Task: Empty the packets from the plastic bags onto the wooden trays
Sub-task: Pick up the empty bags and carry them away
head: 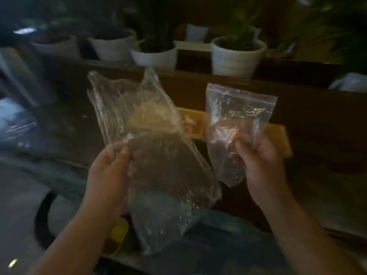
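Observation:
My left hand (pixel 111 171) pinches a large clear plastic bag (pixel 155 159) by its left edge and holds it up above the dark wooden table (pixel 317 139). The bag looks flat and see-through. My right hand (pixel 260 161) grips a smaller clear zip bag (pixel 234 124) near its lower half; whether anything is inside is too blurred to tell. Behind both bags a light wooden tray (pixel 195 124) lies on the table with pale packets in it. A second tray section (pixel 278 139) shows to the right of my right hand.
Several white plant pots (pixel 236 56) stand in a row along the far edge of the table. More clear plastic (pixel 17 126) lies at the left. A yellow object (pixel 117 235) sits low by my left forearm. The picture is dim and blurred.

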